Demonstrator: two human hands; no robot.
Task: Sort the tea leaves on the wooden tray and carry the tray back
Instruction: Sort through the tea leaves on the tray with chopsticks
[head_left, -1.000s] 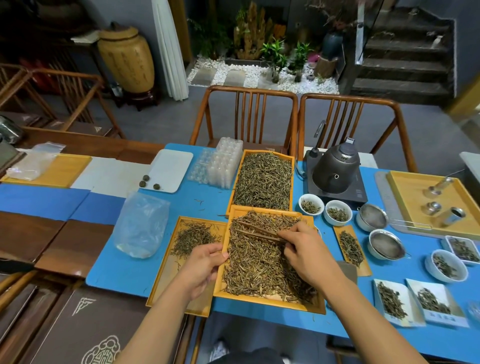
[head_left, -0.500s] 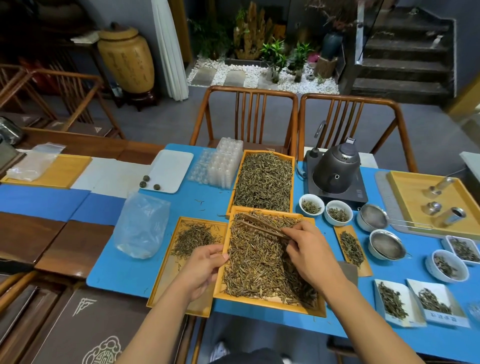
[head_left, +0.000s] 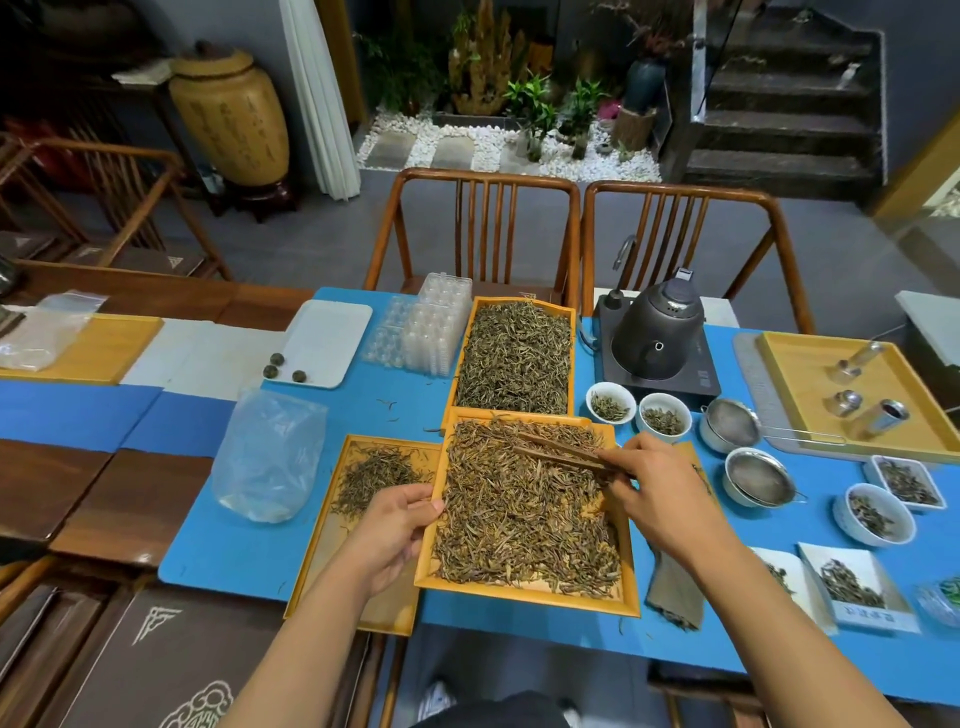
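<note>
Left hand grips the stiff wooden tray rim; right hand pinches wooden tweezers over light, brittle tea leaves

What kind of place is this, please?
Probably a tea house or tea shop: wooden trays heaped with loose tea leaves, a kettle on its heating base, and small white cups holding leaf samples on a long table.

You're in a tea room: around the kettle on the blue mat stand tea-filled cups, strainers and leaf trays; wooden chairs and an indoor rock garden lie behind it.
</note>
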